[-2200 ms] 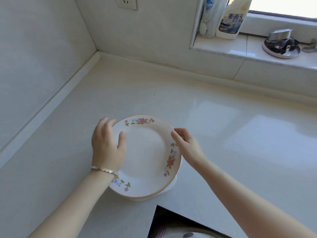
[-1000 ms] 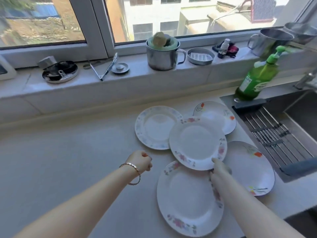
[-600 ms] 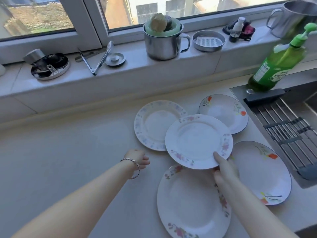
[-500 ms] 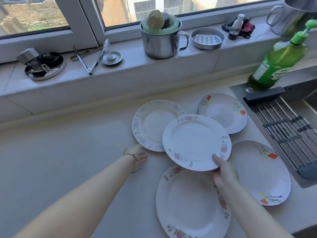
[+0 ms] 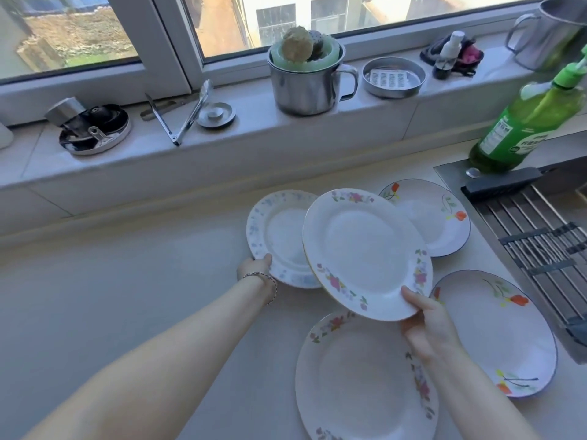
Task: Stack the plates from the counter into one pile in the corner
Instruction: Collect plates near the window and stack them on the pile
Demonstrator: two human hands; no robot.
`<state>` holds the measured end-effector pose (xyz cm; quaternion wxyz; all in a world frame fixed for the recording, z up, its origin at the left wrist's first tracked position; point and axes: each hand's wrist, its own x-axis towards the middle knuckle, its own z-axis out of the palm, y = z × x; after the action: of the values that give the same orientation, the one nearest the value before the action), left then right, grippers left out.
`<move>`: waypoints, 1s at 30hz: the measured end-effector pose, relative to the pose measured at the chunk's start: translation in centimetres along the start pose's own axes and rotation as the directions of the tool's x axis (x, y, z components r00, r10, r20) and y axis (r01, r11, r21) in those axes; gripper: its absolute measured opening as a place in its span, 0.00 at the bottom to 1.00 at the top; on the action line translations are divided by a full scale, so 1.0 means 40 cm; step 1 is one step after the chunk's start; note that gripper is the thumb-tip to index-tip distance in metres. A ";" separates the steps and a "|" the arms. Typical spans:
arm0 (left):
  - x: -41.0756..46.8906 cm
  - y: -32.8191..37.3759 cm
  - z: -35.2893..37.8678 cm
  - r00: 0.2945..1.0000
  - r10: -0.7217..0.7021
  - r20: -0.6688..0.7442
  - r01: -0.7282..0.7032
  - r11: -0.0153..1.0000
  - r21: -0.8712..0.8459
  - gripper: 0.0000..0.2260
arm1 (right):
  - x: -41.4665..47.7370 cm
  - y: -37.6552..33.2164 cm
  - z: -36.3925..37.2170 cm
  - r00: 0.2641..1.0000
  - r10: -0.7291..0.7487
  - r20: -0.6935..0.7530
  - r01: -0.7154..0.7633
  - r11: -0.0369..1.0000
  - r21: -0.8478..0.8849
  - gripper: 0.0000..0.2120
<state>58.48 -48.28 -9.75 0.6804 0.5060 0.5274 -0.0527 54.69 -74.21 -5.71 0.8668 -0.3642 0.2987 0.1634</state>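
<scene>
**Two hands on two plates beside the sink**

The right hand (image 5: 427, 328) is gripping the near rim of a round white plate with pink flowers and a gilt edge (image 5: 365, 252), thumb lying on top of the rim and fingers underneath — the plate is tilting, raised off the pale beige surface (image 5: 127, 296). This pink-flowered plate is the landmark for the rest.

Just left of it, and partly hidden under its left edge, a white plate with a faint blue floral border (image 5: 273, 233) is lying near the wall; the left hand (image 5: 255, 266), a thin bracelet on its wrist, is pinching that plate's near-left rim.

Behind and to the right of the landmark, a white plate with orange flowers and a dark blue rim (image 5: 441, 217) is resting flat. To the right and nearer the camera, a second orange-flowered plate (image 5: 495, 331) is sitting beside the steel sink rack (image 5: 536, 242). Directly below the landmark, a larger pink-flowered plate (image 5: 362, 382) is lying flat — the right wrist is crossing over its right edge.
</scene>
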 end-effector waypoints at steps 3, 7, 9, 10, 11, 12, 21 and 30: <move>-0.047 0.013 -0.049 0.997 0.062 -0.036 -0.062 0.998 -0.006 0.09 | -0.015 0.002 0.021 1.000 0.008 0.021 -0.008 1.000 0.003 0.21; -0.128 0.034 -0.187 0.983 0.149 -0.104 -0.156 0.985 -0.066 0.12 | -0.042 0.014 0.054 0.996 0.021 0.090 -0.023 1.000 0.017 0.20; -0.162 0.041 -0.283 0.963 0.202 -0.177 -0.220 0.971 -0.092 0.13 | -0.055 0.037 0.072 0.990 0.045 0.132 -0.045 0.999 0.000 0.34; -0.182 0.045 -0.332 0.944 0.239 -0.226 -0.264 0.961 -0.086 0.13 | -0.063 0.052 0.084 0.985 0.058 0.163 -0.058 0.998 -0.004 0.41; -0.204 0.049 -0.380 0.920 0.279 -0.276 -0.309 0.948 -0.071 0.13 | -0.071 0.069 0.097 0.980 0.065 0.189 -0.066 0.998 -0.002 0.46; -0.231 0.052 -0.428 0.891 0.318 -0.325 -0.350 0.936 -0.044 0.13 | -0.080 0.088 0.112 0.976 0.072 0.207 -0.072 0.997 -0.009 0.48; -0.380 0.016 -0.868 0.700 0.409 -0.585 -0.572 0.812 -0.118 0.16 | -0.216 0.374 0.356 0.901 0.249 0.355 -0.202 0.965 -0.164 0.36; -0.386 0.005 -1.400 0.576 0.408 -0.708 -0.579 0.815 -0.003 0.14 | -0.405 0.775 0.582 0.833 0.392 0.390 -0.291 0.910 -0.295 0.22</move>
<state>14.61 -13.64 6.13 0.4806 0.5323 0.5768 0.3911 36.01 -37.19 1.01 0.8215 -0.3529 0.1346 0.4271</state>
